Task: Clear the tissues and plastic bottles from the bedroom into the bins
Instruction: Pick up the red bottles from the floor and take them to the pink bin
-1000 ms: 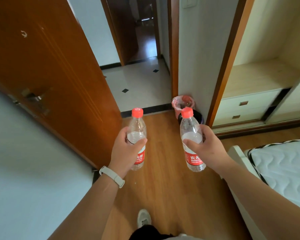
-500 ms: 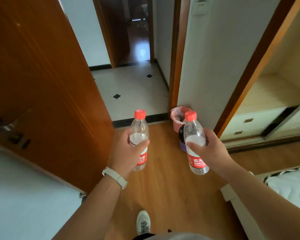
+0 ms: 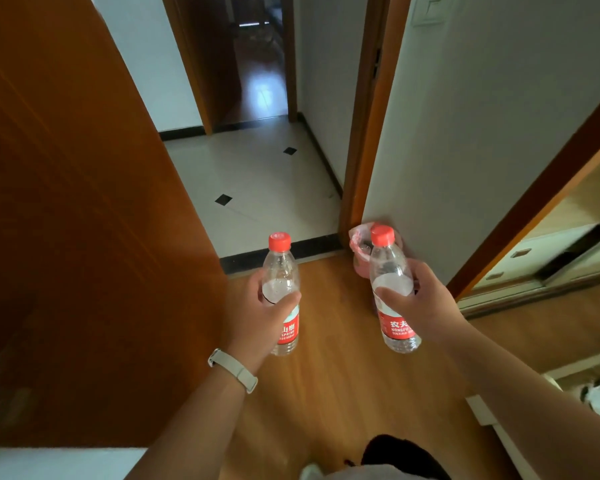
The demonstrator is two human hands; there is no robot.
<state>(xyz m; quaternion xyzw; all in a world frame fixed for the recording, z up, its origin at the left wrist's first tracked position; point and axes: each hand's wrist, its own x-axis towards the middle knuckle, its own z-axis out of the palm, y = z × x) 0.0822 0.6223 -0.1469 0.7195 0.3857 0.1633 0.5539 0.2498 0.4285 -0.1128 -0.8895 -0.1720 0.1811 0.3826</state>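
Fingers (image 3: 256,285) wrapped round plastic on both sides here: the left hand (image 3: 257,308) grips a clear bottle (image 3: 280,271) at its middle, thumb laid across the front just above the red label, and the right hand (image 3: 421,306) grips a second bottle (image 3: 390,271) the same way, thumb pressed over its waist. Both bottles stand roughly upright, the right one leaning a touch, each topped with a red cap, left cap (image 3: 280,241) and right cap (image 3: 382,234), and both are held out in front of the body, well apart from each other, up in the air over the wooden floor (image 3: 326,393). A pale wristband (image 3: 232,370) sits on the left wrist. Just past the right bottle, low against the white wall (image 3: 482,133) beside the door frame, there's a bin with a pink liner (image 3: 359,252), partly hidden behind that bottle; what lies inside it is too blurred to tell. To the left, the open brown door (image 3: 84,202) fills the side of the view. Straight ahead, a dark threshold strip gives way to a pale tiled hallway (image 3: 257,181) with small black diamonds. Off to the right, pale wardrobe drawers (image 3: 520,261) show behind a brown frame.
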